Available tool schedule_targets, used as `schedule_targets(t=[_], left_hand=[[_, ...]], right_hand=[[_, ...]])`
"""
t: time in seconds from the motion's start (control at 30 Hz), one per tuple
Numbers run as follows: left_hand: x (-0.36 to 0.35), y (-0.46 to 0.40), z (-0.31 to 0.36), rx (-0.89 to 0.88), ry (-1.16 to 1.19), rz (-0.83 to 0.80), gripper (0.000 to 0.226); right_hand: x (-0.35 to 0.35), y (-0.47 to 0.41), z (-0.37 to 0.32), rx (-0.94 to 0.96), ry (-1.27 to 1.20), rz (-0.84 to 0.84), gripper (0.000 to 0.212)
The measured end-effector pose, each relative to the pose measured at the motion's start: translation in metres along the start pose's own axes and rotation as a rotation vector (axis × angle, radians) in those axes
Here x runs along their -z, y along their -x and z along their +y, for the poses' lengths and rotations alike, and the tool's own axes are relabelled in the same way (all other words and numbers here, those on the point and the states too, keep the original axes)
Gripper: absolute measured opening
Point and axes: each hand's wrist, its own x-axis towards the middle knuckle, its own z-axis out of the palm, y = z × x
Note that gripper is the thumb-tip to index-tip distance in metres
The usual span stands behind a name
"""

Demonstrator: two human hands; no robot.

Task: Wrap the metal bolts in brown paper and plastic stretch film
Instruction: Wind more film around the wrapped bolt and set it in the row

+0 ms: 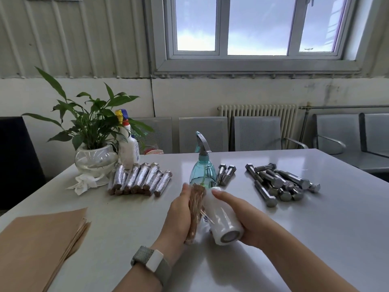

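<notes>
Your left hand [179, 213] grasps one paper-wrapped bolt [196, 211]; your right hand [242, 216] grasps one stretch film roll [223, 220]. Two bare bolts [226, 173] lie at 12 o'clock, near a bolt pile [282, 184] at 2 o'clock. Bare table [315, 239] lies at 4 o'clock.

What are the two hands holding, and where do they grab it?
The left hand grips the paper-wrapped bolt along its side. The right hand holds the stretch film roll around its middle.

Teal spray bottle [203, 173] upright mid-desk. Potted plant [92, 125] in glass bowl [95, 160] at far left of white desk [294, 228]; white trigger-spray bottle [128, 147] just beside bowl. Crumpled tissue [83, 182] in front of bowl. Behind desk: grey metal chairs [255, 132], radiator [257, 111], window [255, 26].
</notes>
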Motion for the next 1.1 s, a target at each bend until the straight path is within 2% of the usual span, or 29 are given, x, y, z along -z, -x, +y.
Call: schedule_targets(t=[0.1, 0.27, 0.4, 0.53, 0.63, 0.7, 0.83, 0.93, 1.1], left_hand=[[0.001, 0.001, 0.0, 0.061, 0.125, 0.033, 0.053], [0.003, -0.001, 0.005, 0.184, 0.366, 0.0, 0.056], [-0.001, 0.001, 0.005, 0.119, 0.49, -0.007, 0.039], [0.003, 0.004, 0.004, 0.014, 0.33, -0.066, 0.032], [0.008, 0.007, 0.006, -0.18, 0.104, 0.022, 0.035], [0.007, 0.009, 0.003, -0.252, 0.097, 0.072, 0.038], [0.0, 0.008, -0.002, -0.195, 0.213, 0.122, 0.044], [-0.003, 0.007, -0.002, -0.086, 0.252, 0.078, 0.054], [-0.008, 0.007, -0.006, -0.052, 0.163, 0.02, 0.06]], right_hand=[[-0.007, 0.0, 0.005, 0.036, -0.06, 0.057, 0.048], [-0.018, 0.003, 0.012, 0.283, 0.054, 0.101, 0.049], [-0.031, 0.004, 0.015, 0.391, 0.14, 0.193, 0.055], [-0.036, 0.006, 0.021, 0.465, 0.162, 0.298, 0.059], [-0.037, 0.005, 0.026, 0.439, 0.148, 0.328, 0.056], [-0.041, 0.002, 0.03, 0.422, 0.137, 0.331, 0.058], [-0.045, 0.001, 0.034, 0.433, 0.093, 0.392, 0.054], [-0.045, 0.002, 0.034, 0.466, 0.091, 0.421, 0.058], [-0.036, 0.004, 0.027, 0.311, 0.042, 0.218, 0.063]])
